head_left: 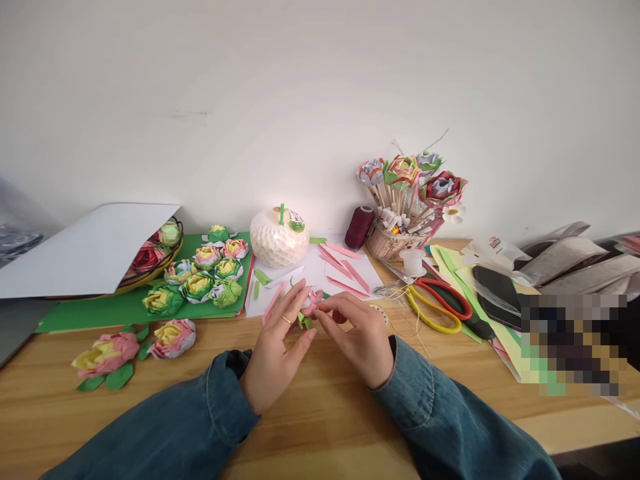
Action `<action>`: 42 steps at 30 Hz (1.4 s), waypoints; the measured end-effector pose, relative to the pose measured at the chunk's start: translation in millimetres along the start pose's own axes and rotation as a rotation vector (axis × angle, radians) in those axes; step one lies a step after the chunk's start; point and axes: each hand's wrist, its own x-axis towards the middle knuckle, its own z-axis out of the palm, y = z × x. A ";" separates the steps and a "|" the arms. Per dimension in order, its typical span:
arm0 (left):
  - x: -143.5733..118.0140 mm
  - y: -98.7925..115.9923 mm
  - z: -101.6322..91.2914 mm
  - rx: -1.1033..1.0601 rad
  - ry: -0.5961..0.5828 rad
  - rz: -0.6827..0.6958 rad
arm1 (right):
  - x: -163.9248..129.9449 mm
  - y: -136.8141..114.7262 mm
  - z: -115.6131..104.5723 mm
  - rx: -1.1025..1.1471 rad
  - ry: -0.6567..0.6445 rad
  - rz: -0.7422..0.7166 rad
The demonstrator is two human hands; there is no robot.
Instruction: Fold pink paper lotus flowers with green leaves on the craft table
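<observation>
A small pink paper flower with green paper leaves is between my two hands, just above the table's middle. My left hand, with a ring on one finger, cradles it from the left, its fingers nearly straight along the far side and the thumb on the near side. From the right, my right hand pinches the flower's edge between thumb and forefinger. Part of the flower is covered by my fingers. Beyond them, pink paper strips and green paper scraps lie on a white sheet.
Several paper flowers sit on a green board; two more lie nearer. Foam-wrapped fruit, a dark red thread spool and a flower basket stand behind. Scissors and a phone lie right.
</observation>
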 end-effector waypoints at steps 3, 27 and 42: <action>0.3 -2.5 1.4 -0.057 0.027 -0.025 | -5.3 0.2 0.9 -0.294 0.066 -0.200; 10.5 13.0 -9.2 -0.957 0.034 -0.549 | 1.2 -3.0 -10.2 0.223 0.029 -0.024; 5.1 5.0 -7.6 -0.734 -0.063 -0.374 | 6.4 2.2 -8.1 0.531 -0.093 0.331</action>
